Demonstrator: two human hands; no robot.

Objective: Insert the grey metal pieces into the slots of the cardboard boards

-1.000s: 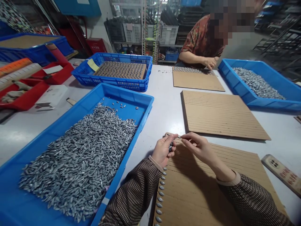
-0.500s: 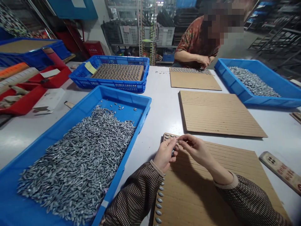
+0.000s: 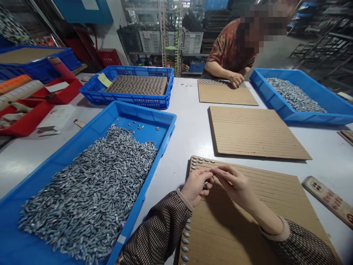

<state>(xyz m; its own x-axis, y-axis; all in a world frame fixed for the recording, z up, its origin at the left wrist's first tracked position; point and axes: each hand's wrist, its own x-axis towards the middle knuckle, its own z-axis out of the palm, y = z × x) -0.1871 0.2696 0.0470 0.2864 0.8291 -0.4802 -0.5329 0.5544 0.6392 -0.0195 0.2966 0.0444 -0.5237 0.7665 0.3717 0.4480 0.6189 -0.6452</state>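
Observation:
My left hand (image 3: 197, 184) is closed around several small grey almond-shaped pieces, and one (image 3: 205, 185) shows between its curled fingers. Its thumb and forefinger meet the pinched fingertips of my right hand (image 3: 234, 182); whatever lies between them is too small to make out. Both hands are over the near grooved cardboard board (image 3: 264, 191), close to its far left corner. Grey pieces (image 3: 200, 159) sit in the far grooves there, and a column of them (image 3: 185, 241) runs along the board's left edge. Left of my arm stands a blue tray (image 3: 162, 147) with a heap of loose grey pieces (image 3: 102, 184).
Beyond my board lies another grooved board (image 3: 256, 132). Across the table a co-worker (image 3: 226, 48) bends over a partly filled board (image 3: 226, 96), beside a second blue tray (image 3: 311, 118). A phone (image 3: 328, 198) lies at right. A blue basket (image 3: 125, 100) holds a filled board.
Both my hands have shifted slightly right and nearer to me, uncovering more grey pieces at the board's far left corner. The co-worker's hand has moved down over their board.

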